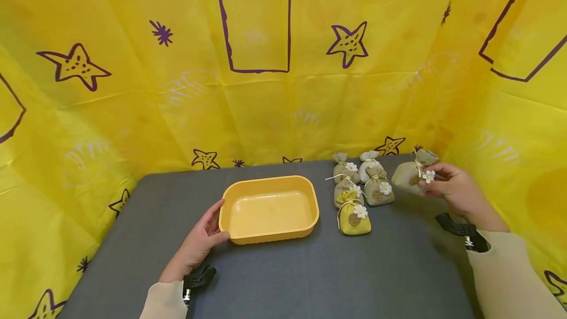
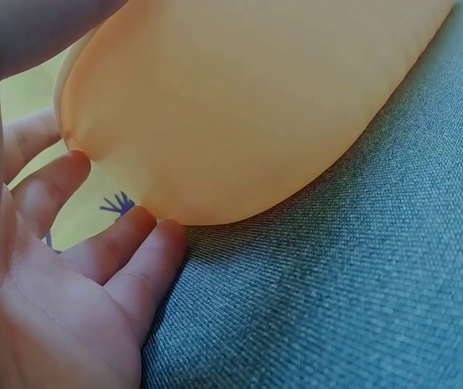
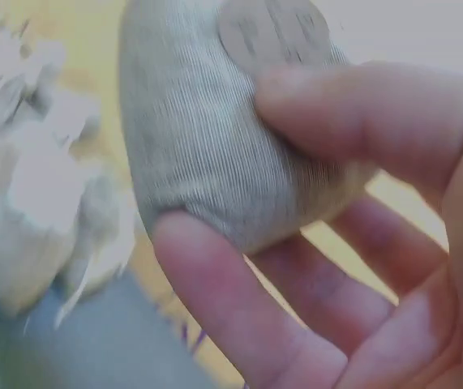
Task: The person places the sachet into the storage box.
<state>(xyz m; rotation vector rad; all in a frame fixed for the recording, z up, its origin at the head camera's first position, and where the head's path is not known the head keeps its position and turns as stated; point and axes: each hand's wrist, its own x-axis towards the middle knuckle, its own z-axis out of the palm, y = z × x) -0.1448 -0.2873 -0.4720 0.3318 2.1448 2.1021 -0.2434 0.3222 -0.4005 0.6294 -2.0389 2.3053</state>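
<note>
Six small cloth bags were in view, five of them standing on the grey counter (image 1: 310,279) and one raised in the right hand (image 1: 456,188). That hand's grip was clenched on the lifted bag (image 1: 405,177), a beige one with a tied neck and a white flower (image 1: 428,176); it was above the rear right part of the counter, just beside the others. In the right wrist view the thumb pressed its front next to a round label (image 3: 273,32), while other fingers supported it from behind and below.

The left hand (image 1: 199,240) grasped the left end of the yellow tray (image 1: 270,213), thumb at the near corner and fingers against the outer wall. The tray sat upright, with nothing in it.

Between the tray and the lifted bag, the five stood close together in two rows: a yellow bag (image 1: 354,223) nearest the person, two greyish ones behind it, and to their right an olive-grey bag (image 1: 378,195) with a whitish bag (image 1: 368,162) behind. A yellow cloth backdrop (image 1: 266,117) with purple drawings hung beyond.
</note>
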